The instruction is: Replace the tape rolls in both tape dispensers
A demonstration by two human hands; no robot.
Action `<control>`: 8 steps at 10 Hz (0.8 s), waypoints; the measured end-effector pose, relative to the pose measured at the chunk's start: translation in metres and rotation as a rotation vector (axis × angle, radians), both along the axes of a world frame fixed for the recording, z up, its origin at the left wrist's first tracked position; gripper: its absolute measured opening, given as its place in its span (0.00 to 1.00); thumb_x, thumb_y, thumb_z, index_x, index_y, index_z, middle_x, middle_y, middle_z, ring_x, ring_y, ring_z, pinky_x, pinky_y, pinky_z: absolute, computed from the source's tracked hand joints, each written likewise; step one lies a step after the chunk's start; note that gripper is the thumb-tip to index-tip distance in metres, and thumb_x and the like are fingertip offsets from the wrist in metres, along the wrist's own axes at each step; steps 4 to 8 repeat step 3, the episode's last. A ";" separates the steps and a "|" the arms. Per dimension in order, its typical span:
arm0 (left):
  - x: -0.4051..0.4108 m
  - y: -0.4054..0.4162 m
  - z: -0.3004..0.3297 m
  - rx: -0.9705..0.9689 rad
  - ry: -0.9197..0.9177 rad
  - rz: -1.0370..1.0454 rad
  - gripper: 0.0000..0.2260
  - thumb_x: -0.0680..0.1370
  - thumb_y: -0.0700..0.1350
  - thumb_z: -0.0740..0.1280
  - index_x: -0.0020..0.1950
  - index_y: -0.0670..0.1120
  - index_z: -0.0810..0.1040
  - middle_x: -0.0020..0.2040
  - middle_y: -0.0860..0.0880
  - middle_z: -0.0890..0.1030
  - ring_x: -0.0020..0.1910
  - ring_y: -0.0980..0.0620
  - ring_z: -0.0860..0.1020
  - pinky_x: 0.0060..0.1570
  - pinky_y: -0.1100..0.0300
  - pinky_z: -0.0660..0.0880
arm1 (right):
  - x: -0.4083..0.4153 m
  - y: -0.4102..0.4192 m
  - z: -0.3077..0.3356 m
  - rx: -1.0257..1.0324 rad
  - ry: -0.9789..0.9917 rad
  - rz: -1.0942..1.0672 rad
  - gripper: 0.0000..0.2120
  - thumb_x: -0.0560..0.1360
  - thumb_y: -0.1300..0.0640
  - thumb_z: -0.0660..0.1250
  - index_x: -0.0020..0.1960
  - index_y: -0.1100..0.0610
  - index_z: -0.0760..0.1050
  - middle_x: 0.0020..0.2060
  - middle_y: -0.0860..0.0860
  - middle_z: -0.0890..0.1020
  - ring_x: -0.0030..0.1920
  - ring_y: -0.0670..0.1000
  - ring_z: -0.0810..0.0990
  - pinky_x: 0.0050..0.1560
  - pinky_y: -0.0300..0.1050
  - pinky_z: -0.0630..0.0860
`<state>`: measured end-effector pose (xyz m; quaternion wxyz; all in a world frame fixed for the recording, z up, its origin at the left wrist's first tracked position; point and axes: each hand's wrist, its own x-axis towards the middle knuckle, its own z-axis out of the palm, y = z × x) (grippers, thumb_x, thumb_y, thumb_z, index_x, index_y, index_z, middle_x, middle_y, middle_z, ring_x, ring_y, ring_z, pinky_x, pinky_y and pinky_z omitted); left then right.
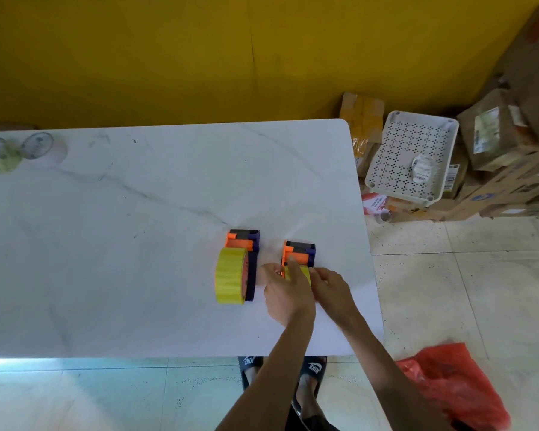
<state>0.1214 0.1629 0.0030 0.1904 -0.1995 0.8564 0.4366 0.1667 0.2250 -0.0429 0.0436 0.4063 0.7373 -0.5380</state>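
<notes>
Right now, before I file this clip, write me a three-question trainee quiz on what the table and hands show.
1. True or false: the left dispenser carries a yellow tape roll.
2. Which dispenser are both hands working on? A) the left one B) the right dispenser
3. Fill in: the two spare-looking rolls sit at the table's far ____ corner.

Key: 1 true. 2 B; the left hand and right hand are at its yellow roll. 3 left.
</notes>
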 end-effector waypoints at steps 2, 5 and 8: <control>-0.004 -0.012 -0.004 0.005 0.001 -0.142 0.19 0.78 0.63 0.53 0.47 0.47 0.68 0.45 0.48 0.77 0.43 0.46 0.76 0.44 0.50 0.74 | 0.006 0.006 0.001 -0.038 0.020 -0.141 0.19 0.80 0.48 0.56 0.38 0.58 0.73 0.36 0.57 0.79 0.40 0.57 0.77 0.44 0.51 0.74; -0.005 -0.019 -0.002 -0.059 0.103 -0.201 0.17 0.80 0.58 0.53 0.48 0.45 0.69 0.48 0.46 0.74 0.47 0.45 0.74 0.46 0.50 0.72 | 0.006 0.020 0.011 -0.029 0.050 -0.302 0.18 0.80 0.48 0.57 0.38 0.59 0.70 0.35 0.56 0.76 0.40 0.56 0.77 0.51 0.60 0.77; -0.005 -0.019 -0.002 -0.059 0.103 -0.201 0.17 0.80 0.58 0.53 0.48 0.45 0.69 0.48 0.46 0.74 0.47 0.45 0.74 0.46 0.50 0.72 | 0.006 0.020 0.011 -0.029 0.050 -0.302 0.18 0.80 0.48 0.57 0.38 0.59 0.70 0.35 0.56 0.76 0.40 0.56 0.77 0.51 0.60 0.77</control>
